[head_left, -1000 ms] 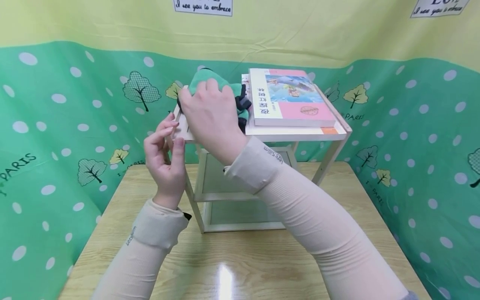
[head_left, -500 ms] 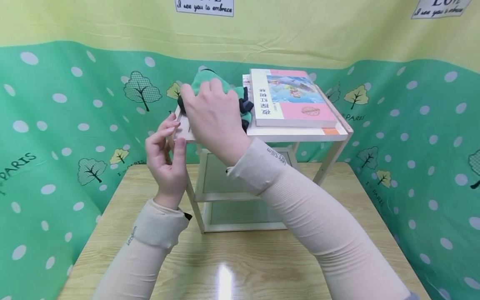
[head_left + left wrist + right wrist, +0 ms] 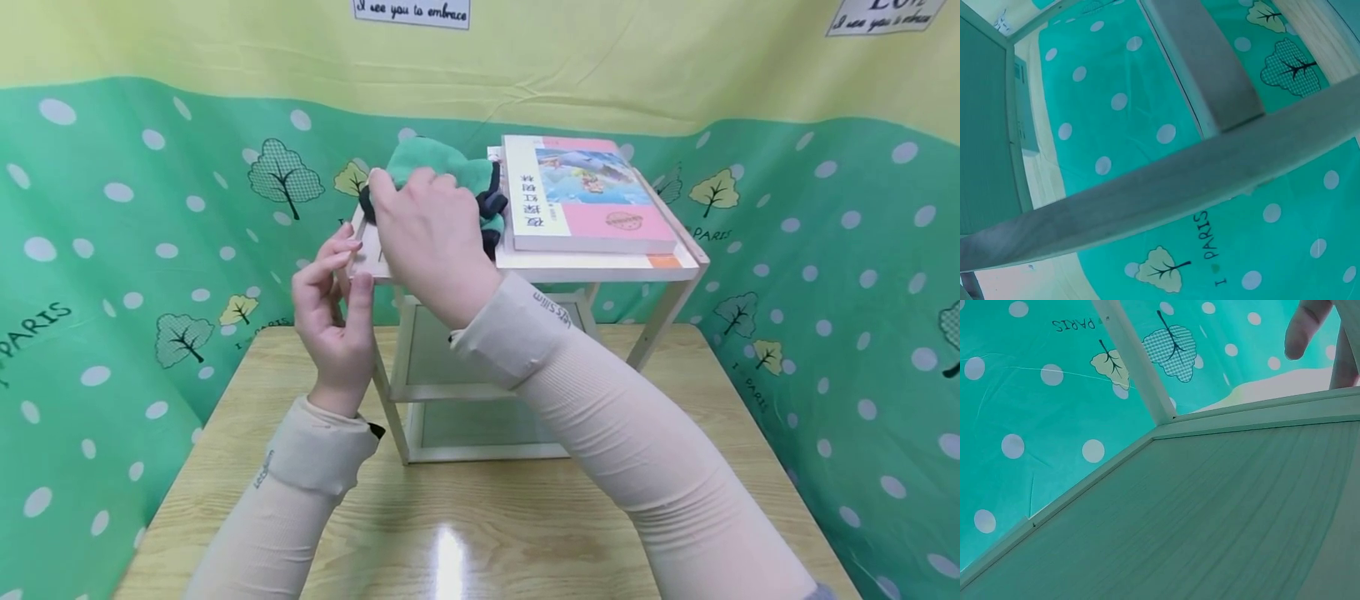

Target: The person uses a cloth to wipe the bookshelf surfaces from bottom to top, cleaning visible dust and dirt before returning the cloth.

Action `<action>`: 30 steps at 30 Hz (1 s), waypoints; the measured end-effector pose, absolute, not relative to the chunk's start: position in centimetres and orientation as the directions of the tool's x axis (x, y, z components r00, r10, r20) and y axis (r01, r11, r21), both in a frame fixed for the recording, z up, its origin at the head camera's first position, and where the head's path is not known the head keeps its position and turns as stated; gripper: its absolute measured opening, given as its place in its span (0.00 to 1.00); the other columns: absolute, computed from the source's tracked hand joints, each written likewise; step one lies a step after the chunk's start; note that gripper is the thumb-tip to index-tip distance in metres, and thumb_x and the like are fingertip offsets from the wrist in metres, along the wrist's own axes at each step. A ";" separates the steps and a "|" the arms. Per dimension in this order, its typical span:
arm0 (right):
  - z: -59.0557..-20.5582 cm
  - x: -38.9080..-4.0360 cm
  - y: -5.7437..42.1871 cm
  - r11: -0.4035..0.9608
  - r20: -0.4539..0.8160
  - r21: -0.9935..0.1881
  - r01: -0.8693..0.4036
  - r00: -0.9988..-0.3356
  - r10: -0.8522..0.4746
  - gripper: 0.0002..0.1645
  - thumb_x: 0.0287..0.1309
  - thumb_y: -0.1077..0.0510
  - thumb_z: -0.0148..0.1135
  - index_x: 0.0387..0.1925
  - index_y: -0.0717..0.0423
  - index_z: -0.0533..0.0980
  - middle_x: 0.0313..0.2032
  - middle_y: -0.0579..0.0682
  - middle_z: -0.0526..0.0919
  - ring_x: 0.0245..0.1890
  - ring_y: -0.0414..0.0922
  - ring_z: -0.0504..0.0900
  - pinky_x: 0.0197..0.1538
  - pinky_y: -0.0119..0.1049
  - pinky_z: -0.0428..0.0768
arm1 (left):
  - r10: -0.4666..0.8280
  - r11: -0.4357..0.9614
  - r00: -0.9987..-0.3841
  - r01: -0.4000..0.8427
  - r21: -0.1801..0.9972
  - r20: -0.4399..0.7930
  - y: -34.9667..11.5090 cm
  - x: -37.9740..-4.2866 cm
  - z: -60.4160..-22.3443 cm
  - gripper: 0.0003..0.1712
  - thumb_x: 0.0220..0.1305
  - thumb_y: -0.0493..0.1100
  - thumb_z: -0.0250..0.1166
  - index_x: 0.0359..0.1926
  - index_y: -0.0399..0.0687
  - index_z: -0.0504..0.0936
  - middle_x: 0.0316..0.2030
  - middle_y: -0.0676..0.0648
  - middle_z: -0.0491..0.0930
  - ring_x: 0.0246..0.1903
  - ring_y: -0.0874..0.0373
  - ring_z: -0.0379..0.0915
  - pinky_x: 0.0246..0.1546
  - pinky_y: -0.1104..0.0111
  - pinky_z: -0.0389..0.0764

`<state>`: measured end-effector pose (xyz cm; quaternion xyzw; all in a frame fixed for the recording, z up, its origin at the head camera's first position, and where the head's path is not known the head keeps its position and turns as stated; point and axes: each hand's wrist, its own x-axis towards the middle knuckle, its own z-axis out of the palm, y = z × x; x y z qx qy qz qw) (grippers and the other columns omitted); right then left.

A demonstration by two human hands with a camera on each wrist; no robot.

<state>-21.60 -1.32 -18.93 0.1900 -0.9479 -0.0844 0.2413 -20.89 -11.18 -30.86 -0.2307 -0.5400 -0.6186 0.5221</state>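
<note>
My right hand reaches across to the top tier of a small pale wooden rack, at its left end. It grips a crumpled green cloth item with black trim and a dark knotted part at its right. The back of the hand hides its fingertips and part of the cloth. My left hand holds the rack's front left corner, thumb at the front edge and fingers along the side. In the left wrist view, rack bars fill the foreground and no hand shows. Fingers show past the rack's panel in the right wrist view.
A thick book with a pink and blue cover lies on the top tier beside the cloth, over another flat printed item. Two lower tiers sit beneath. The rack stands on a wood-grain table, with patterned curtain around it.
My right hand has shifted slightly right, its knuckles lower over the cloth, and more of the green top shows behind it. The left hand keeps its hold on the corner.
</note>
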 end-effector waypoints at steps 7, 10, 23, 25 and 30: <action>-18.6 -21.7 -1.4 0.915 0.386 0.227 -0.335 -0.831 -0.400 0.23 0.72 0.53 0.45 0.65 0.47 0.68 0.39 0.54 0.80 0.32 0.47 0.79 0.30 0.36 0.85 | -0.397 0.115 -0.349 0.899 0.423 0.849 -11.1 -20.9 -30.8 0.18 0.64 0.38 0.61 0.44 0.23 0.70 0.53 0.43 0.82 0.61 0.48 0.75 0.35 0.77 0.70; -18.4 -21.8 -1.5 0.917 0.360 0.214 -0.336 -0.846 -0.394 0.23 0.71 0.53 0.46 0.65 0.47 0.68 0.41 0.54 0.80 0.35 0.47 0.80 0.32 0.37 0.86 | -0.396 0.116 -0.349 0.899 0.423 0.849 -11.2 -21.0 -30.8 0.19 0.65 0.39 0.62 0.44 0.24 0.71 0.51 0.45 0.82 0.62 0.48 0.74 0.35 0.77 0.69; -18.0 -22.3 -1.7 0.933 0.250 0.161 -0.322 -0.901 -0.354 0.31 0.72 0.53 0.43 0.74 0.47 0.57 0.57 0.63 0.76 0.58 0.60 0.79 0.58 0.47 0.84 | -0.402 0.094 -0.354 0.901 0.423 0.844 -11.1 -21.0 -30.9 0.17 0.64 0.37 0.62 0.44 0.24 0.71 0.49 0.49 0.83 0.62 0.47 0.74 0.46 0.72 0.80; -17.9 -22.3 -1.8 0.934 0.245 0.165 -0.318 -0.904 -0.351 0.30 0.72 0.53 0.44 0.73 0.48 0.58 0.58 0.63 0.75 0.59 0.60 0.78 0.60 0.47 0.83 | -0.409 0.093 -0.351 0.902 0.421 0.842 -11.0 -21.0 -30.9 0.17 0.64 0.37 0.62 0.44 0.24 0.72 0.49 0.48 0.83 0.62 0.46 0.74 0.47 0.72 0.80; -17.8 -22.4 -1.8 0.932 0.233 0.185 -0.311 -0.908 -0.349 0.28 0.70 0.53 0.46 0.69 0.49 0.60 0.59 0.64 0.74 0.61 0.60 0.77 0.61 0.47 0.82 | -0.415 0.088 -0.346 0.905 0.416 0.841 -11.0 -21.0 -30.9 0.17 0.63 0.37 0.62 0.44 0.23 0.72 0.49 0.47 0.83 0.62 0.45 0.74 0.47 0.71 0.81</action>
